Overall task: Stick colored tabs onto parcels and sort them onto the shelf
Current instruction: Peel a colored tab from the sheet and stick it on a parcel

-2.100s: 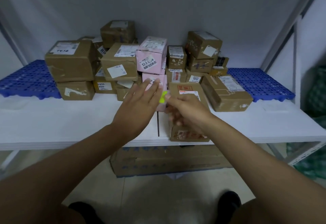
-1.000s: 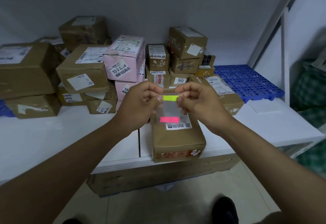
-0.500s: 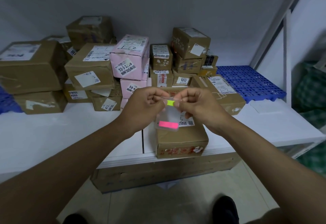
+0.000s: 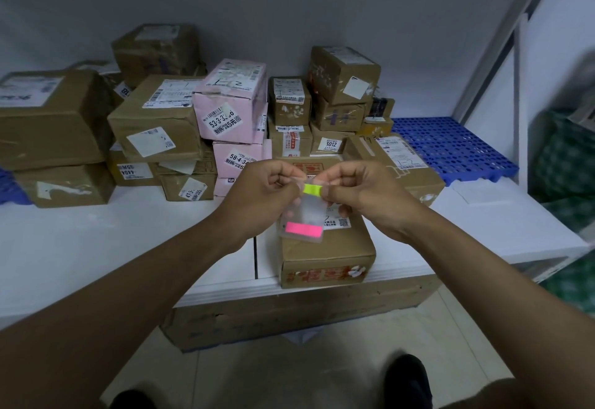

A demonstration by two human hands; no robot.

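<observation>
From the head view, my left hand point(image 4: 269, 194) and right hand point(image 4: 360, 194) meet at the centre of the frame, both pinched tight on a small clear tab sheet point(image 4: 302, 220). My fingertips close from either side on the yellow-green tab point(image 4: 313, 189) at the sheet's top edge; a pink tab point(image 4: 304, 229) sits across its lower part. The sheet hangs in the air in front of a brown parcel point(image 4: 326, 257) that rests at the front edge of the white shelf point(image 4: 96, 247), just below centre. Behind my hands, across the middle of the frame, is a stack of parcels: brown boxes and a pink parcel point(image 4: 230, 106) above another pink one. A blue plastic pallet point(image 4: 450, 148) lies at the right, beyond the stack. Below the shelf, in the lower middle, a flat cardboard box point(image 4: 289, 315) sits on the floor.
</observation>
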